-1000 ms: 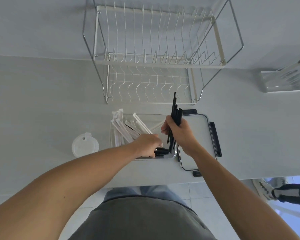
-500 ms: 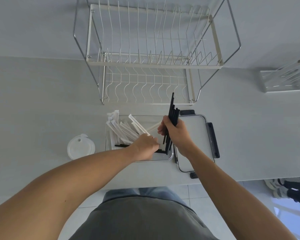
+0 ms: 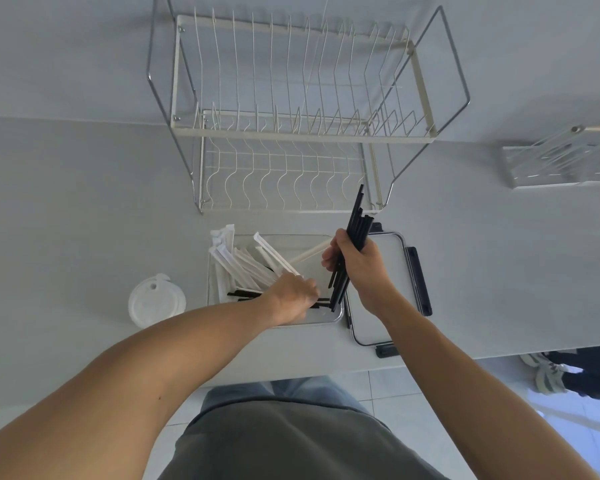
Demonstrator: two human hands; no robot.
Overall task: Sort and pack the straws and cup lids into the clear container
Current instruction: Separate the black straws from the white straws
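Note:
A clear container sits on the counter near its front edge. Several white paper-wrapped straws lean against its left side. My right hand is shut on a bundle of black straws, held upright with the lower ends inside the container's right end. My left hand reaches into the container, fingers closed over loose black straws lying on the bottom. A white cup lid lies on the counter left of the container.
The container's flat lid with black clips lies right of it. A wire dish rack stands behind. A clear acrylic holder sits at far right. Another person's shoes show on the floor beyond the counter edge.
The view shifted slightly. My left hand stays low in the container among the black straws; my right hand keeps the black bundle upright in about the same spot.

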